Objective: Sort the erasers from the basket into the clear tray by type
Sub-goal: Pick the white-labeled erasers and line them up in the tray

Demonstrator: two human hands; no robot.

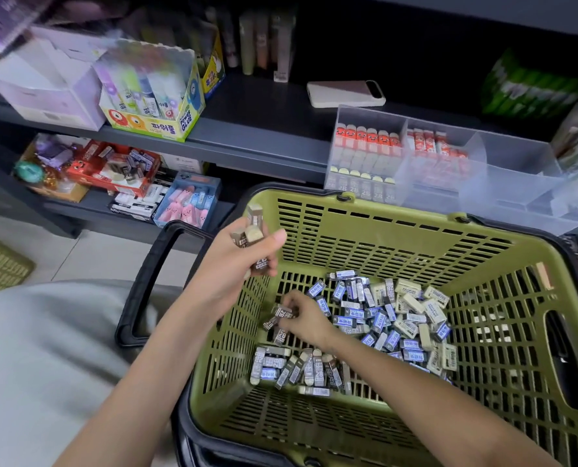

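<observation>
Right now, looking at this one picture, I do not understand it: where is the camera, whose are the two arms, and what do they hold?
There is no machine here. A person wears a camera on the head, so you look down along their own two bare arms. The left hand holds a bunch of brown-sleeved erasers above the green basket. The right hand reaches down inside the basket and pinches a brown 2B eraser. Many loose erasers, blue, cream and brown, lie on the basket floor. Behind, on the shelf, stands the clear tray, partly filled with red-sleeved erasers. A phone lies nearby.
</observation>
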